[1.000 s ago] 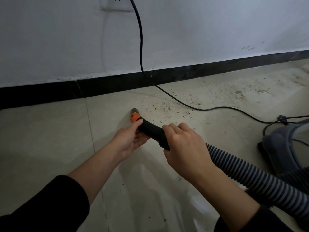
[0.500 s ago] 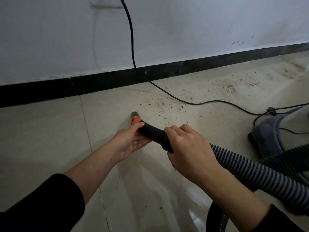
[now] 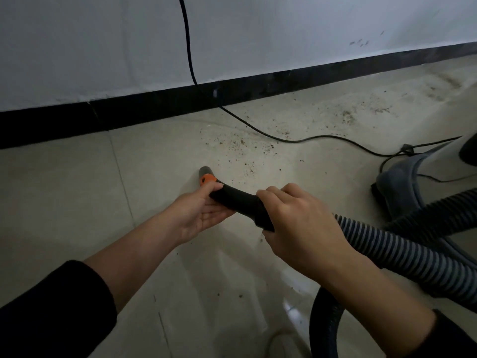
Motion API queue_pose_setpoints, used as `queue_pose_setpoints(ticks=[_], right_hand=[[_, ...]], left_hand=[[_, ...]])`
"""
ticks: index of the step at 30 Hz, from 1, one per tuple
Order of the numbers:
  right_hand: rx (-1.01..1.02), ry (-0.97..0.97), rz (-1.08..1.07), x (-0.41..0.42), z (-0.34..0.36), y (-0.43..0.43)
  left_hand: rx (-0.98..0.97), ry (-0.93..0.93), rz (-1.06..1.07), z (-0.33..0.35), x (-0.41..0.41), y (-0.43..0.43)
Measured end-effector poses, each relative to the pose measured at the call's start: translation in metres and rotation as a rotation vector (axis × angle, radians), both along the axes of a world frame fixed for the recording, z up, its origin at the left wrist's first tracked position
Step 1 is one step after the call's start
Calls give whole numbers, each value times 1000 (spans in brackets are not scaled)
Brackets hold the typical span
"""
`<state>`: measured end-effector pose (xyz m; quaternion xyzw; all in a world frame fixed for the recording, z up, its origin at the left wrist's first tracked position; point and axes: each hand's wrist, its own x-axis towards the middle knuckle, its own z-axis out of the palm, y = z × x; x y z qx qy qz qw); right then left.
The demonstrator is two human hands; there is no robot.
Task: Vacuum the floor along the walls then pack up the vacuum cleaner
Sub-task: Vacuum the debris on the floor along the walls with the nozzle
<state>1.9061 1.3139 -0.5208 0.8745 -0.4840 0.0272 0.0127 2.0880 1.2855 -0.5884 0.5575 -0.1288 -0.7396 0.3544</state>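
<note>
Tiled floor [image 3: 64, 189] bears cord [image 3: 309, 139], crumbs [image 3: 232, 143] (scattered), vacuum [image 3: 397, 182].

**Dim room, gritty floor**

A white wall [image 3: 284, 34] is filling the top of the view, sitting in dull, greyish light. A few small dark marks [image 3: 360, 43] are showing on it at the right. A black skirting [image 3: 154, 107] is running along its foot, slanting up to the right. Below it a pale tiled floor [image 3: 64, 189] is spreading out, a thin joint [image 3: 121, 177] crossing it at the left. Dark grit [image 3: 232, 143] is lying scattered near the skirting, and a brownish smear [image 3: 449, 83] is staining the floor far right. Soft glare [image 3: 291, 308] is shining on the near tiles.
</note>
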Motion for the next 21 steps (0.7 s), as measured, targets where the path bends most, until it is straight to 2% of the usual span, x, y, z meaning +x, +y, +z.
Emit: queue_pose_setpoints(ticks=[21], right_hand=[[50, 92, -66, -54, 21, 28]], left_hand=[[46, 101, -63, 10, -58, 20]])
